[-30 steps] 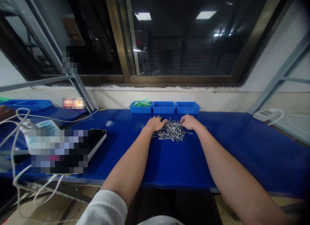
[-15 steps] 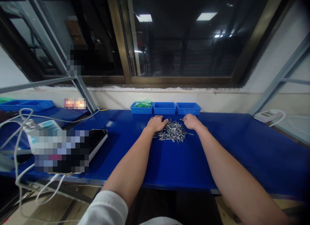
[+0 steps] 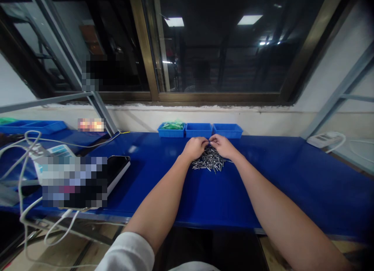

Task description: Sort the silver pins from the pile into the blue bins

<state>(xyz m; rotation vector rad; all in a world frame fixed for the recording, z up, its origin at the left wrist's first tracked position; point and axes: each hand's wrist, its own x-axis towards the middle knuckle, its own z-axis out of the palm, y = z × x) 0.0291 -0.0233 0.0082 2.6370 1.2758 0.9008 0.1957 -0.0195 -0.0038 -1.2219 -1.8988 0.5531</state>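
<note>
Blue table point(image 3: 213, 201): three blue bins point(image 3: 199, 132) along the far edge, white corded unit point(image 3: 320, 140) at right, its markings too small to read. Pile of metal pins point(image 3: 209, 162) mid-table, just this side of the bins. Left hand point(image 3: 195, 148) and right hand point(image 3: 224, 146) over its far edge, fingers curled, fingertips nearly meeting; can't tell if either is pinching a pin.

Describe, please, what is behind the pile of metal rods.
Behind the pile of metal rods stands a row of three blue bins, the leftmost holding green plastic packaging. The left hand and right hand cover much of the pile's far edge and some tabletop behind.
</note>
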